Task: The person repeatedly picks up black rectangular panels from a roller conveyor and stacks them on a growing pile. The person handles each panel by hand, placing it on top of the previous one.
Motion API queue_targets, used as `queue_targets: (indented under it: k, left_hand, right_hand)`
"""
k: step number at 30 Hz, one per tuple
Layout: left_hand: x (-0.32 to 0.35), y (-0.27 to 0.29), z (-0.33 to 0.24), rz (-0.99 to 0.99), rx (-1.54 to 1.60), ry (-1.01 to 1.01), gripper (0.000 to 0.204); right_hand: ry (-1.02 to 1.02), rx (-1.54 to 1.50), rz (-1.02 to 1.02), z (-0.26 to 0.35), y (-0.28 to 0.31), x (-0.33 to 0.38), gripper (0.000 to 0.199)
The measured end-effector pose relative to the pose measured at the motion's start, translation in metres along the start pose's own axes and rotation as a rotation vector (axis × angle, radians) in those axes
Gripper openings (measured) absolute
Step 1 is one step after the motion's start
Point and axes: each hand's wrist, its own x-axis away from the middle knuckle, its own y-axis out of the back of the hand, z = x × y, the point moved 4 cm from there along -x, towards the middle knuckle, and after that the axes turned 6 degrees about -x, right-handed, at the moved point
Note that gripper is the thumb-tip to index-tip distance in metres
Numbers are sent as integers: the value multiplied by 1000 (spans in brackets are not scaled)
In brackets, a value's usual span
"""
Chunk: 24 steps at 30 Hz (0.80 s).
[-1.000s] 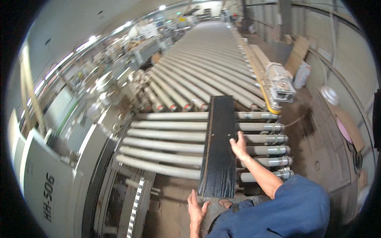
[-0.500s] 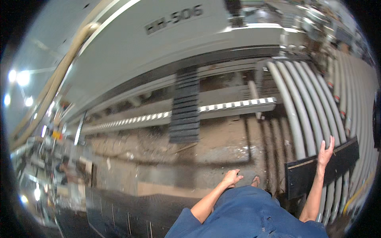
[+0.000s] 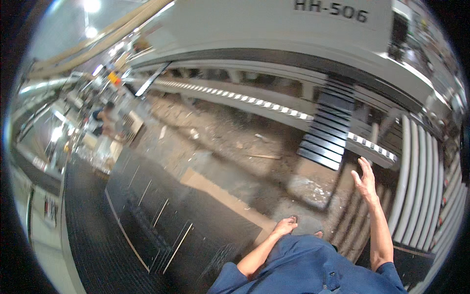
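Observation:
My right hand (image 3: 364,182) is raised in front of me, fingers spread and open, with nothing in it. Beyond its fingertips, without contact that I can see, lie several narrow black strips (image 3: 327,128) side by side across the machine's striped feed rail (image 3: 235,97). Low by my waist hangs my left hand (image 3: 285,226), loosely curled and empty as far as I can see. To my right, a black board (image 3: 409,262) lies at the near end of the grey rollers (image 3: 413,181), partly cut off from sight by my arm and body.
A large grey machine housing (image 3: 264,34) spans the far side. Stacks of black panels (image 3: 147,196) stand on the left, with a brown sheet (image 3: 225,198) along their edge. Scraps litter the floor (image 3: 215,132). Another person (image 3: 105,115) is at the far left.
My view has turned left, bringing the black panel stacks further in. My right hand has come away from the black board on the rollers and now points toward the black strips.

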Motion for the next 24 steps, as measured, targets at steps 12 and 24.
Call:
queue_targets:
  k: [12, 24]
  left_hand:
    - [22, 7, 11, -62, 266, 163, 34]
    - [-26, -14, 26, -30, 141, 166, 35]
  right_hand:
    - [191, 399, 124, 49, -63, -19, 82]
    - [108, 456, 23, -31, 19, 23, 71]
